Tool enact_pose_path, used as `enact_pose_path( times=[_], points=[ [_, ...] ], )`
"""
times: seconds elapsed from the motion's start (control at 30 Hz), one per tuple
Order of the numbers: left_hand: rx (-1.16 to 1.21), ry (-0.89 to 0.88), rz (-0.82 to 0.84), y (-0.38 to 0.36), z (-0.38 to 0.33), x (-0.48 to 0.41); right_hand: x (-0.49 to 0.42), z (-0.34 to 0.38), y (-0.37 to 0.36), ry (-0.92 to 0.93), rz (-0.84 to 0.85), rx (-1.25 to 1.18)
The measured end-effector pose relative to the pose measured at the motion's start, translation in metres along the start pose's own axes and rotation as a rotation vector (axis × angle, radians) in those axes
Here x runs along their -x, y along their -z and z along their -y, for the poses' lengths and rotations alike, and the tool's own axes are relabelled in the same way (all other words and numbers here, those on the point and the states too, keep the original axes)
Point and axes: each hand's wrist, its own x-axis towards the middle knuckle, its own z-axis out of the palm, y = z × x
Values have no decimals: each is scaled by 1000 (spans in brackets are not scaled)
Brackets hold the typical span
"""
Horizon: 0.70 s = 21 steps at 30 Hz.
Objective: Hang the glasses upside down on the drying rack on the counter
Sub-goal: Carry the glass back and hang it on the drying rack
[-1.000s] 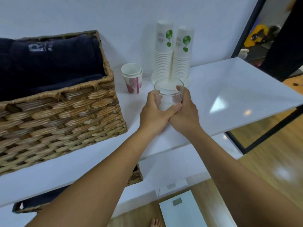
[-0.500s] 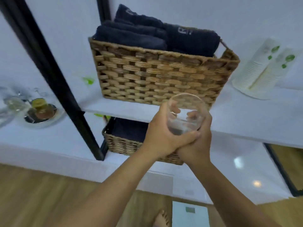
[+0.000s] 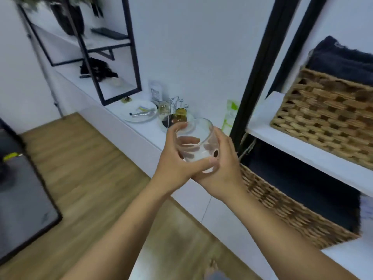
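Note:
Both my hands hold one clear glass (image 3: 196, 134) upright in mid-air, mouth up and tilted slightly away. My left hand (image 3: 175, 158) wraps its left side, and my right hand (image 3: 224, 164) cups its right side and base. Behind the glass, on the low white counter (image 3: 141, 130), stands the wire drying rack (image 3: 175, 104) on a round tray. An amber glass (image 3: 181, 115) and a clear glass (image 3: 163, 108) sit at the rack. The rack's lower part is hidden by my left hand.
A white plate (image 3: 141, 114) with utensils lies left of the rack. A black-framed shelf unit (image 3: 260, 67) rises at right, holding two wicker baskets (image 3: 323, 122) with dark towels. A black wire frame (image 3: 113, 49) stands further left on the counter. Wooden floor lies below.
The view has swung left, from the shelf with paper cups and the basket to the counter with the rack. The glass stays in both hands, lifted off the shelf and carried toward the rack.

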Motion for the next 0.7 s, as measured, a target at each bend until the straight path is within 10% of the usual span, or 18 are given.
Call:
enact_pose_path(
  times=[0.7],
  points=[
    [-110,161,-418,197,89,-167,-203,-29,-237,-69,275,-310]
  ],
)
